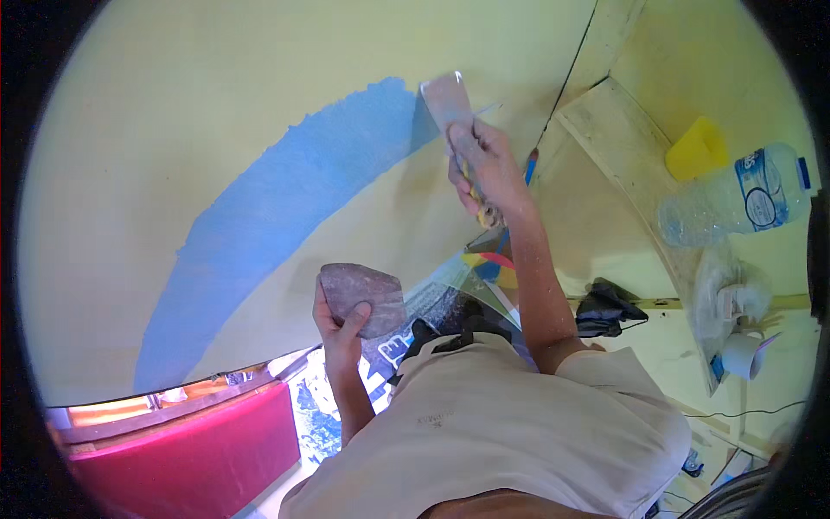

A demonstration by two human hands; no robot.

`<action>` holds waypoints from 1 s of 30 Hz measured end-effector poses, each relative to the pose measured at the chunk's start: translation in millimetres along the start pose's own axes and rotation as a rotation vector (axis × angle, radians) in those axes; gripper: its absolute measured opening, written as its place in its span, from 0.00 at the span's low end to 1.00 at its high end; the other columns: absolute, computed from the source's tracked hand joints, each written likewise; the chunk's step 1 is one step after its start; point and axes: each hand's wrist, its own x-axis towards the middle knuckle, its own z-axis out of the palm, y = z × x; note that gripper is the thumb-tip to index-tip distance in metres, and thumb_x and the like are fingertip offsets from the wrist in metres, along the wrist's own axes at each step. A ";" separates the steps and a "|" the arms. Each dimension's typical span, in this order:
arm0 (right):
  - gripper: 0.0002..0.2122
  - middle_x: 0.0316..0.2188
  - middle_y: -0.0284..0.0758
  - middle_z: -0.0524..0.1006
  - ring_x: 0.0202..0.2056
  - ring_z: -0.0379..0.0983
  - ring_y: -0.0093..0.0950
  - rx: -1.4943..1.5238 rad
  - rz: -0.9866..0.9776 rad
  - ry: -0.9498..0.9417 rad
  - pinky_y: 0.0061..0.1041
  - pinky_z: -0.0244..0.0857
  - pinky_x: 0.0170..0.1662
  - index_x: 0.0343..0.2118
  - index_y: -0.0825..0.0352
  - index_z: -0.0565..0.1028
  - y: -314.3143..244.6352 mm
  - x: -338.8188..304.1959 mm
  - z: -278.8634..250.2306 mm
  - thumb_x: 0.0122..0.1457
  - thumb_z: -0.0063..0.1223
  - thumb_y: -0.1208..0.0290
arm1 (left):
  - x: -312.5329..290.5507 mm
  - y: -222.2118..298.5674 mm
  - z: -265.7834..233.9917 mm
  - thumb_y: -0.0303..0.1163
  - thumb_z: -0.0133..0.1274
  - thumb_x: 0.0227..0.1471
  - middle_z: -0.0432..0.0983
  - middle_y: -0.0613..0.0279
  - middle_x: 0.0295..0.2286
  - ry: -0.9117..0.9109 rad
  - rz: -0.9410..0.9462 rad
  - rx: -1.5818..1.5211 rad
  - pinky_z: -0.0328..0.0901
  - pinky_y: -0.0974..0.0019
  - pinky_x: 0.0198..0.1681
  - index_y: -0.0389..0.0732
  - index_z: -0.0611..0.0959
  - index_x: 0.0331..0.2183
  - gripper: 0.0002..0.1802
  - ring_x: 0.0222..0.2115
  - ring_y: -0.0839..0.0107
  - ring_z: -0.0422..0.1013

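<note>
A pale wall panel (216, 130) spreads ahead of me, carrying a broad curved blue band (259, 221) with ragged edges. At the band's upper right end, my right hand (493, 169) grips a putty knife (446, 98) with a wide blade and a partly visible yellowish handle. The blade lies at or very near the panel; I cannot tell if it touches. Lower down, my left hand (341, 324) pinches a flat grey-brown piece (363, 296) with rounded corners, thumb on its face. Whether that piece is a sanding sheet or a plate is unclear.
To the right, a wooden shelf (618, 143) bears a yellow container (697, 149), a clear water bottle (735, 197), a plastic bag (724, 290) and a white cup (742, 355). A black bag (605, 307) hangs below. A red panel (190, 450) stands at lower left.
</note>
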 end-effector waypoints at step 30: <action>0.13 0.11 0.33 0.65 0.07 0.58 0.23 -0.071 0.015 0.036 0.25 0.53 0.09 0.32 0.69 0.68 -3.1 -5.5 10.5 0.67 0.44 0.62 | 1.2 2.1 -3.5 0.26 0.66 0.38 0.73 0.59 0.45 -0.005 0.042 -0.026 0.64 0.63 0.53 0.35 0.67 0.57 0.43 0.47 0.68 0.70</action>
